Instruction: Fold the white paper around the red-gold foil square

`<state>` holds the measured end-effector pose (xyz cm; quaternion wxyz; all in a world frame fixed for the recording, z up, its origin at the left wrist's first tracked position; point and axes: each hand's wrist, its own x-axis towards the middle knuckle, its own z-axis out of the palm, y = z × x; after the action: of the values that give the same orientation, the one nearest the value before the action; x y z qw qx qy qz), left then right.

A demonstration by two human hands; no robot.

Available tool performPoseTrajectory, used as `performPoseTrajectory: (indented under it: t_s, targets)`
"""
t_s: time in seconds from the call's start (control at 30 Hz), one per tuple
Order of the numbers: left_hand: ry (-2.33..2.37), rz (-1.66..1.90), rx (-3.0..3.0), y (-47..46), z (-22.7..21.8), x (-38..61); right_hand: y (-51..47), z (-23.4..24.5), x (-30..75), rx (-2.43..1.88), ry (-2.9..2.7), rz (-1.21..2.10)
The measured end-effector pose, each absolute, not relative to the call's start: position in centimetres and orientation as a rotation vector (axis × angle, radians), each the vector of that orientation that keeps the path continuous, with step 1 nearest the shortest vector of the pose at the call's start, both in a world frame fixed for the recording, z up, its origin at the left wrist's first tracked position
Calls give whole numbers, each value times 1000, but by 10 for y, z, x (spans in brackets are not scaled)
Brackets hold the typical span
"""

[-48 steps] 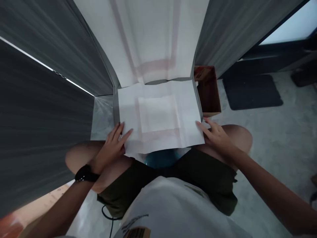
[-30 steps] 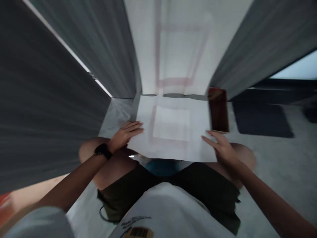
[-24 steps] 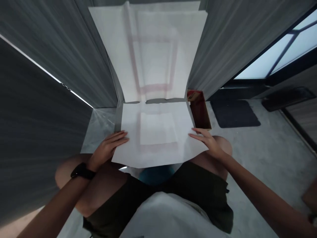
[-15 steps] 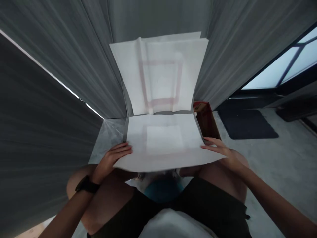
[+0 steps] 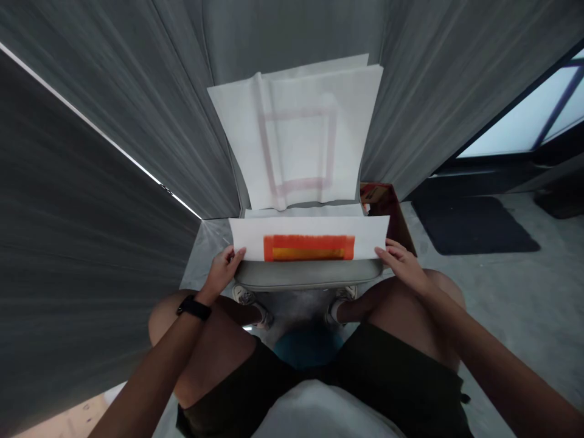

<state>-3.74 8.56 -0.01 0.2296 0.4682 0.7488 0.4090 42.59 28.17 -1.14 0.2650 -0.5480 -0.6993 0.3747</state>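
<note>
White paper sheet (image 5: 371,234) w/ orange-red printed block (image 5: 309,247) lies across grey padded ledge (image 5: 308,275), btwn the person's knees. L hand (image 5: 222,272) pinches sheet's lower left edge, fingers closed on the paper; R hand (image 5: 401,261) does same near lower right corner, fingers gripping too. Black watch (image 5: 194,307) on L wrist. Behind, larger white sheet (image 5: 296,143) w/ faint pink square outline stands against grey panel (image 5: 292,36). Cardboard box (image 5: 387,210) just right of the sheets, dark mat (image 5: 474,225) on concrete floor (image 5: 497,292) further right.
</note>
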Motion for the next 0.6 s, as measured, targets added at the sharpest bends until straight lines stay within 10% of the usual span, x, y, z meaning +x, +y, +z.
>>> performPoseTrajectory:
  t_s: [0.6]
  targets:
    - [2201, 1391, 922, 103, -24, -27, 285, 6, 374, -1378, -1481, 1245]
